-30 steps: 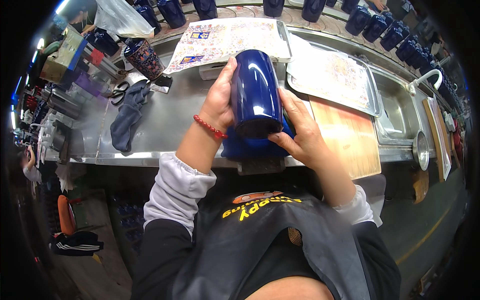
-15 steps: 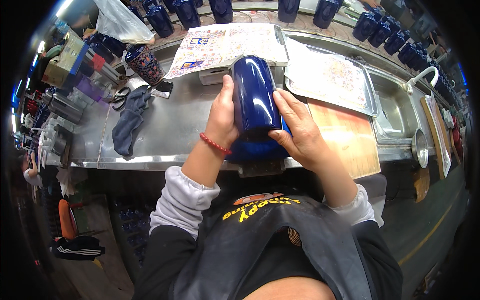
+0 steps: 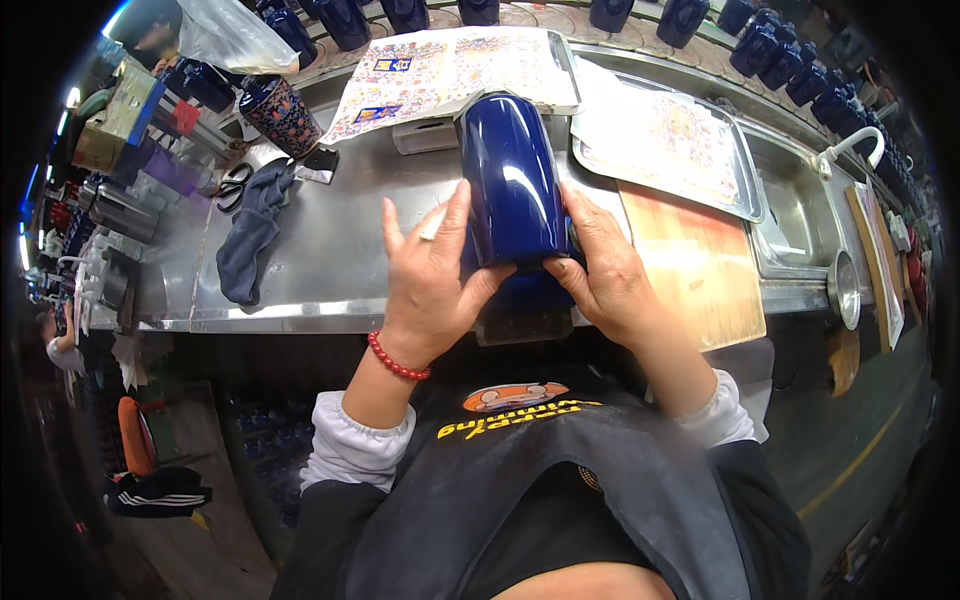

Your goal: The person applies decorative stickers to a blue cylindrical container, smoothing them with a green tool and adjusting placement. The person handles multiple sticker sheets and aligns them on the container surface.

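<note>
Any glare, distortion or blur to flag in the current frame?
Head view: white glare streaks the blue bottle and brightens the wooden board; head view: top ledge bows, corners go black; head view: hazy smear dulls the apron by the right sleeve.

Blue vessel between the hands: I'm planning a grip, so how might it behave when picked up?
The blue vessel is probably slippery, given its glossy surface. Its rounded sides suggest it might roll if laid down.
</note>
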Tool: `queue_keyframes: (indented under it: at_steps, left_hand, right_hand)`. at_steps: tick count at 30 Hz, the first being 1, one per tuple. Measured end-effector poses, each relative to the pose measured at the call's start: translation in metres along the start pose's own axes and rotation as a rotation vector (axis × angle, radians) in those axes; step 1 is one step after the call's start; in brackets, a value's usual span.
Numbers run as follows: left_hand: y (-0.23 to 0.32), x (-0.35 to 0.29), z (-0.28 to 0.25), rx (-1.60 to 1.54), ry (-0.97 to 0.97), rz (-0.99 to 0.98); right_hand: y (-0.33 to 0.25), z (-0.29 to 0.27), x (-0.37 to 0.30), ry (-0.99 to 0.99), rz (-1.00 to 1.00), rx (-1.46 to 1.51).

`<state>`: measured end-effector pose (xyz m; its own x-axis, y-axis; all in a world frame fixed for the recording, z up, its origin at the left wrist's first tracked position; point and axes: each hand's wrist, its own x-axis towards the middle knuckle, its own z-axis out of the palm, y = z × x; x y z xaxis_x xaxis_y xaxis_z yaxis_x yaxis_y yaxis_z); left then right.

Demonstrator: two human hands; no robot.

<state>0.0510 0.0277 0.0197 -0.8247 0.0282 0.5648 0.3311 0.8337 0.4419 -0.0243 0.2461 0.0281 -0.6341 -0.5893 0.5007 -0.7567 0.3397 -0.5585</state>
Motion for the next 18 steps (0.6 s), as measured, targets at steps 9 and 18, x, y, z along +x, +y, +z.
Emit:
queue_keyframes:
  at_steps: [9,18]
  left_hand:
    - [0.013,0.027,-0.017,0.001,0.034,0.153]
    - [0.01,0.017,0.007,-0.597,0.044,-0.03]
  right_hand:
    - [-0.017,-0.003,0.007,-0.012,0.211,0.239]
    - [-0.015,-0.011,0.006,-0.035,0.287,0.401]
